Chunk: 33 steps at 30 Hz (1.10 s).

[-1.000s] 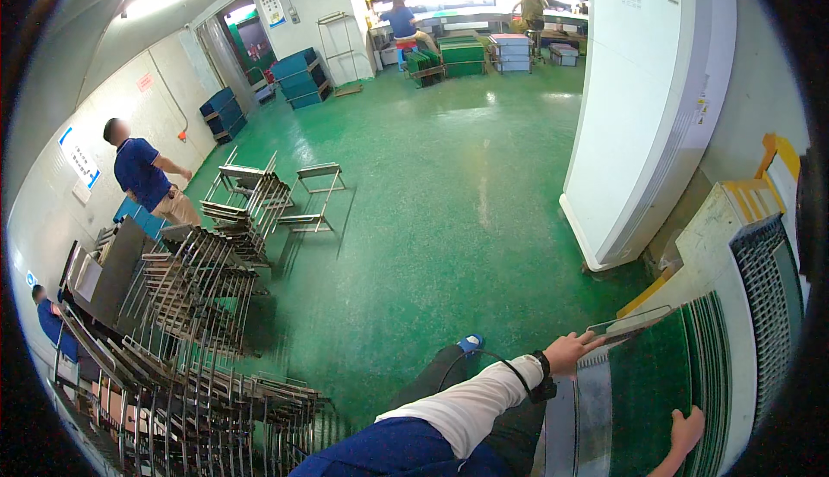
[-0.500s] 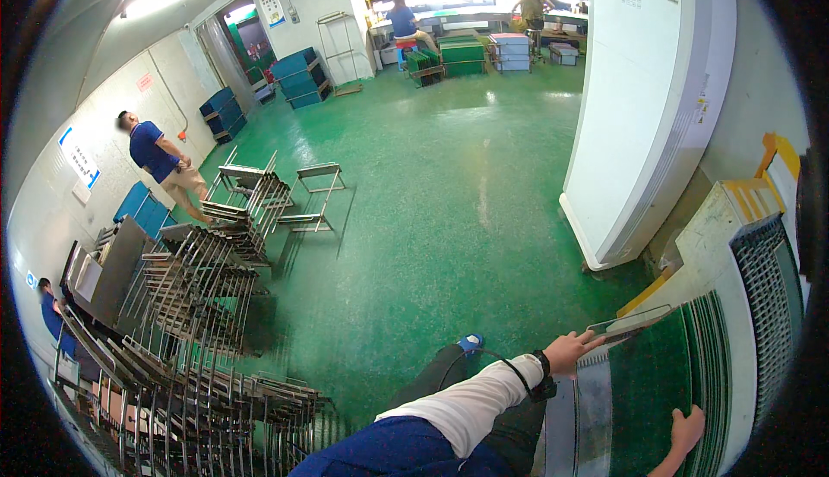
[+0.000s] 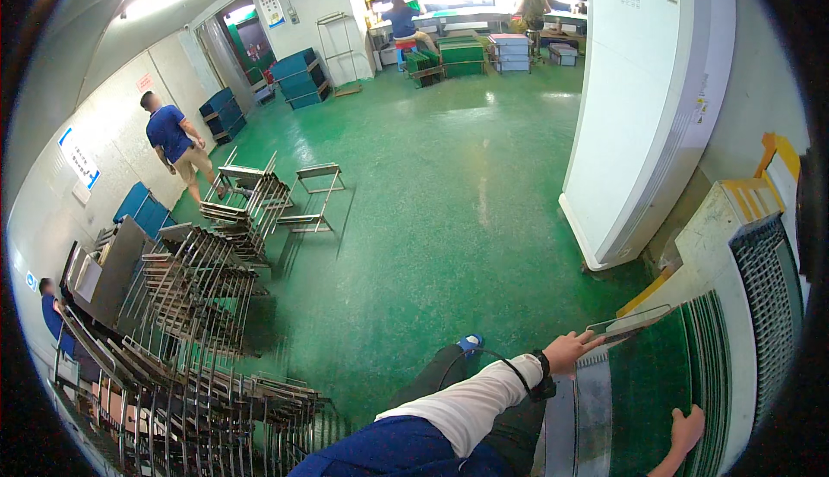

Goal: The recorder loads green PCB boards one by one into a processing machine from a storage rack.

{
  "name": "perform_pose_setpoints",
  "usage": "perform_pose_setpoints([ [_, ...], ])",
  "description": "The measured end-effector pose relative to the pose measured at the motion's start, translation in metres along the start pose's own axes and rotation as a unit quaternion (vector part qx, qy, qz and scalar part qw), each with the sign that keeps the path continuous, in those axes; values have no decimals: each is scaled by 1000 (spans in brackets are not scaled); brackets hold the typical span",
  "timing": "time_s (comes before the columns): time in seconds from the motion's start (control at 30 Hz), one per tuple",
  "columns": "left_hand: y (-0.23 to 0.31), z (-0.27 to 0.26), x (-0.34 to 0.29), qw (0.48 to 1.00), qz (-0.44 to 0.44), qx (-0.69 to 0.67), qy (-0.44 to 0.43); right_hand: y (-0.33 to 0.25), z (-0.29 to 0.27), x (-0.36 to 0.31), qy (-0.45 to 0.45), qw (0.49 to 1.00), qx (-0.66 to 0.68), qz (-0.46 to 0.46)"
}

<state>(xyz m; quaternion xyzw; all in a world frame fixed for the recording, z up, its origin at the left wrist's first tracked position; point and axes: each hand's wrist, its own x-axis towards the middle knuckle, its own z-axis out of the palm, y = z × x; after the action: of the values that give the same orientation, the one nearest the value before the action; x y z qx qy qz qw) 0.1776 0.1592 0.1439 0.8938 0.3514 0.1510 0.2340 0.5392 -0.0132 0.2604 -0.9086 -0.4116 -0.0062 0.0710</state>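
Several thin dark green panels [image 3: 652, 391] stand close together in a row at the lower right, with a wire metal rack [image 3: 635, 322] along their far end. My left hand [image 3: 570, 352], a black band at its wrist, is closed at the far left corner of the front panel, fingertips beside the rack's wire. Lower down, my right hand [image 3: 688, 429] pinches the panel's right edge, next to the rest of the row. The fingers' undersides are partly hidden in both hands.
Stacked metal racks [image 3: 199, 296] crowd the left side, and one single rack [image 3: 313, 201] stands apart. A tall white cabinet [image 3: 648, 114] rises at the right, near a dark grille [image 3: 768, 304]. One person [image 3: 173, 136] walks by the left wall; others sit at lit benches far back.
The person by the left wall has shifted to the right, with legs in a new stride. My hands and the panels look unchanged.
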Motion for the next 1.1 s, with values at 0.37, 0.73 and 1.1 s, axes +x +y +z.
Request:
perform_pose_setpoints([
  [0.37, 0, -1, -3, 1000, 2, -2, 4, 6, 4, 5, -17, 1000, -5, -10],
  [0.73, 8, -3, 9, 1000, 5, -29, 1, 18, -13, -16, -23, 997, 64, -39],
  [1.1, -2, -6, 12, 999, 33, 3, -26, -7, -235, -21, 59, 990, 94, -91],
])
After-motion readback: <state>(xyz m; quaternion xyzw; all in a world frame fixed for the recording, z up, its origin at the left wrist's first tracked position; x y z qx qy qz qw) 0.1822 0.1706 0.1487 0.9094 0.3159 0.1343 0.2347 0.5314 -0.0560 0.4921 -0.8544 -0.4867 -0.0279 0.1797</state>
